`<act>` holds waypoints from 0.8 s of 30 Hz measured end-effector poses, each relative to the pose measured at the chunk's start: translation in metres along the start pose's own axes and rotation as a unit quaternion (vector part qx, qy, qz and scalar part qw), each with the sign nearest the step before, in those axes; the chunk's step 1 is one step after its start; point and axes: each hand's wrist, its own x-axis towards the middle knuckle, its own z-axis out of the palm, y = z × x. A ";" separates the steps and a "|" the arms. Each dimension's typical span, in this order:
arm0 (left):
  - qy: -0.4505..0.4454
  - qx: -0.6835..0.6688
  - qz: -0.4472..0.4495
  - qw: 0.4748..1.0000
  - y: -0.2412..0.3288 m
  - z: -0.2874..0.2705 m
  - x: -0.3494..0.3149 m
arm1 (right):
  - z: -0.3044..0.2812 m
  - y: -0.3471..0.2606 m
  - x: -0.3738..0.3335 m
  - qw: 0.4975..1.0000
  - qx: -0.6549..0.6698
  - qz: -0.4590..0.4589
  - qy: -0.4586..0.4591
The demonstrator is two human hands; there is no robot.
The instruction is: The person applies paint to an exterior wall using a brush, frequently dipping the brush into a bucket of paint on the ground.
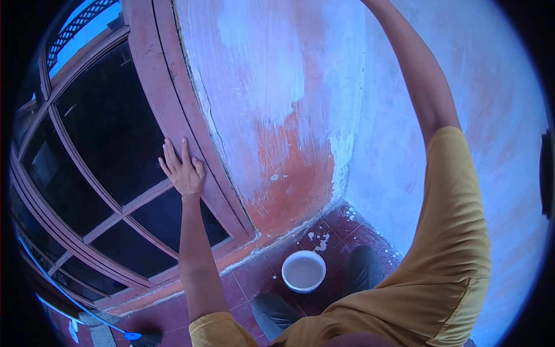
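My left hand [184, 173] lies flat against the reddish-brown wooden window frame [167, 98], fingers spread, holding nothing. The right arm [417, 69] stretches up and its hand passes beyond the top edge, so whatever it holds or touches is hidden. Between the frame and the corner stands a wall [296, 159] with streaky white paint above and a bare orange patch lower down. A round white bucket [304, 291] with pale, whitish contents sits on the floor between my legs.
Dark red floor tiles [240, 283] carry white splatters [321, 242] near the corner. Whitish, patchy paint covers the right wall [399, 162]. Glass panes [104, 121] fill the window at left. A blue cord [75, 301] runs along the lower left. Something dark [546, 173] shows at the far right edge.
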 end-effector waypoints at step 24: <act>0.007 0.020 -0.008 1.000 0.005 0.005 0.001 | 0.068 0.051 -0.170 0.940 0.041 -0.116 -0.318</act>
